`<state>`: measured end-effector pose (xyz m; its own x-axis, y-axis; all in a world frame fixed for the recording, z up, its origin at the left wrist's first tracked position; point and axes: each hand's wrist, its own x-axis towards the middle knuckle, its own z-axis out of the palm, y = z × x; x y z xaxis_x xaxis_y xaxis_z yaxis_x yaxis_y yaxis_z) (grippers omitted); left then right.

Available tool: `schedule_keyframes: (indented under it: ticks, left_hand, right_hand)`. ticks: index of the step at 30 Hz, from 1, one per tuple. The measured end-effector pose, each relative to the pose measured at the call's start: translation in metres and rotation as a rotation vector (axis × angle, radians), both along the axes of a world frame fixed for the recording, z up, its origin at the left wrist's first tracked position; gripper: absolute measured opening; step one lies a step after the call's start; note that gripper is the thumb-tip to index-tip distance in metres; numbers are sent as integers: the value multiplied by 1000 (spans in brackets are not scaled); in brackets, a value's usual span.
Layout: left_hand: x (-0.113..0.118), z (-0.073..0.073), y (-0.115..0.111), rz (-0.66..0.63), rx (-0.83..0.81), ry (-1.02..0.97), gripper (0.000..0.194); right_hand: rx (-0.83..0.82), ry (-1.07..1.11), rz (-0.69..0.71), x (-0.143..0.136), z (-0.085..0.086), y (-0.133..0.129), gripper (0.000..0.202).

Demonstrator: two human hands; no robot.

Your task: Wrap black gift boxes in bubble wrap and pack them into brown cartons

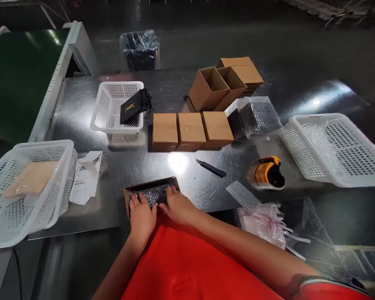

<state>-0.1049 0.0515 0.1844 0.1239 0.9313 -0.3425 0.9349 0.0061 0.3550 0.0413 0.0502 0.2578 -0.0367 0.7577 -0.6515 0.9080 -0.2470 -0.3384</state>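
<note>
In front of my body stands an open cardboard box [127,203] with clear bubble wrap [153,194] inside it. What the wrap covers looks dark and I cannot make it out. My left hand [142,214] rests over the left half of the box, its fingers apart and touching the wrap. Over the right end lies my right hand [178,206], fingers on the wrap and the thumb set apart. Both thumbs are near the box's front side. Beyond the box lies a black utility knife [211,168], blade pointing left.
Three closed cartons [191,128] stand in a row ahead, with open cartons [208,89] behind. A white basket [97,121] holds black pouches. More baskets sit left [69,175] and right [353,183]. A tape dispenser [265,173], papers [85,179] and bubble wrap pieces [243,196] lie around.
</note>
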Motion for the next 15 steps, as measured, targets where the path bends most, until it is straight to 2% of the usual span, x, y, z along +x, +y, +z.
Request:
schedule_keyframes:
  ticks: [4,8,11,15]
  left_hand:
    - [0,-5,11,122,-65,-103,71]
    - [4,6,26,143,-87,3,69]
    - [11,15,36,90,-128,155,57]
    - [20,19,41,-12,-64,327,48]
  right_hand:
    - [-137,115,-145,0,-5,13,81]
    - [-185,160,-270,1,-26,26,87]
    - [-227,121,-277,-1,-46,34,87]
    - [-179,0,-195,-9,-65,35,77]
